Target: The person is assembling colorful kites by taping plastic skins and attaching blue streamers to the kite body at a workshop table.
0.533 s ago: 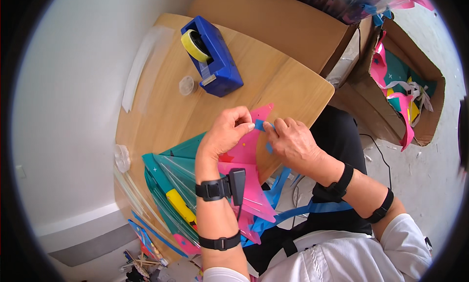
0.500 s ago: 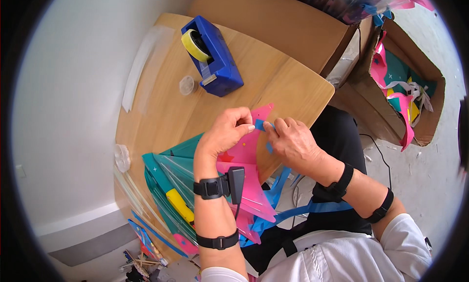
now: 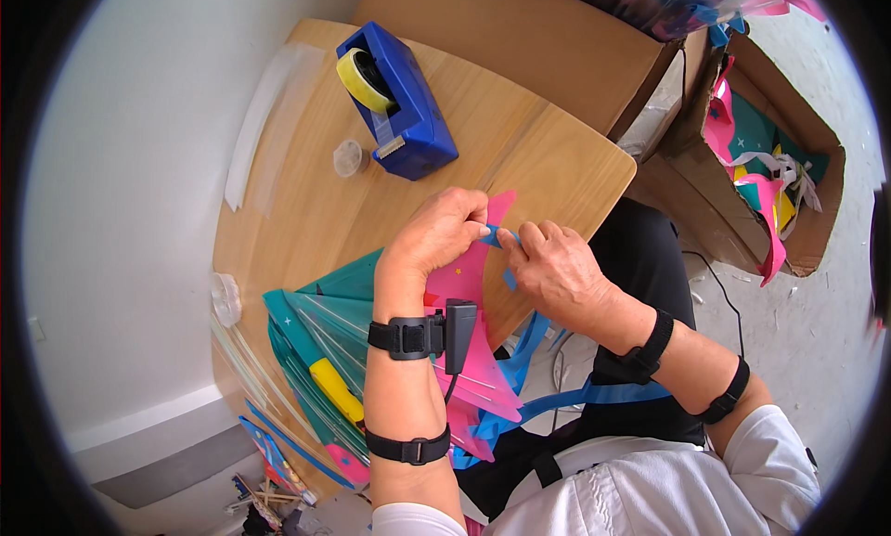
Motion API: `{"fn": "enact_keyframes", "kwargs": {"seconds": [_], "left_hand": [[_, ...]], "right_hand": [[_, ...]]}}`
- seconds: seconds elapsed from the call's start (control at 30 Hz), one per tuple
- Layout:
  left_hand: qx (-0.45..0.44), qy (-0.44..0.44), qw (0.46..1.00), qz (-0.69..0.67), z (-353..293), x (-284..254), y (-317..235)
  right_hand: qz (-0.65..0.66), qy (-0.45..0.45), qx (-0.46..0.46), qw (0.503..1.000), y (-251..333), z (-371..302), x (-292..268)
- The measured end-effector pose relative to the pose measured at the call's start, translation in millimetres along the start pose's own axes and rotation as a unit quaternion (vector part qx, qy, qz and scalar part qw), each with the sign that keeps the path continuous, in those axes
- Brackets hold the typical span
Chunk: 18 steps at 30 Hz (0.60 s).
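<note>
Head view: left hand [image 3: 436, 234] and right hand [image 3: 557, 271] fingers pinched on blue strip [image 3: 492, 236] at far tip of pink kite [image 3: 473, 285] over tabletop [image 3: 520, 155], fixing apparently mid-way; teal kites [image 3: 325, 322] stacked near left, tape dispenser [image 3: 394, 100] far.

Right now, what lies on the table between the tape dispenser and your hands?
In the head view, only bare wooden table lies between the blue tape dispenser and the hands, left hand and right hand.
</note>
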State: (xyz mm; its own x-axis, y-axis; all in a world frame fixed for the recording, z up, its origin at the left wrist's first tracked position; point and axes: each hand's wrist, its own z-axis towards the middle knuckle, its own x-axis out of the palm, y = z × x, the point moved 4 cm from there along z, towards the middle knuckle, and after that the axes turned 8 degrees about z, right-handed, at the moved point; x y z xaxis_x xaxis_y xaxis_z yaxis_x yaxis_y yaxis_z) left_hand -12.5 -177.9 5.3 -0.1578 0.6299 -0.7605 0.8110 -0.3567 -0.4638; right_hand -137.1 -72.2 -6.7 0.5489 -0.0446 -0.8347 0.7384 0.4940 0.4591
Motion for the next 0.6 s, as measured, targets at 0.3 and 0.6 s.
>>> {"fn": "enact_keyframes", "kwargs": {"seconds": [0.3, 0.6], "left_hand": [[-0.084, -0.057, 0.995, -0.017, -9, -14, 10], [-0.07, -0.07, 0.99, -0.097, -12, 0, 27]], "right_hand": [[0.015, 0.001, 0.002, 1.0, -2, -1, 1], [0.027, -0.02, 0.005, 0.999, -4, -2, 4]]}}
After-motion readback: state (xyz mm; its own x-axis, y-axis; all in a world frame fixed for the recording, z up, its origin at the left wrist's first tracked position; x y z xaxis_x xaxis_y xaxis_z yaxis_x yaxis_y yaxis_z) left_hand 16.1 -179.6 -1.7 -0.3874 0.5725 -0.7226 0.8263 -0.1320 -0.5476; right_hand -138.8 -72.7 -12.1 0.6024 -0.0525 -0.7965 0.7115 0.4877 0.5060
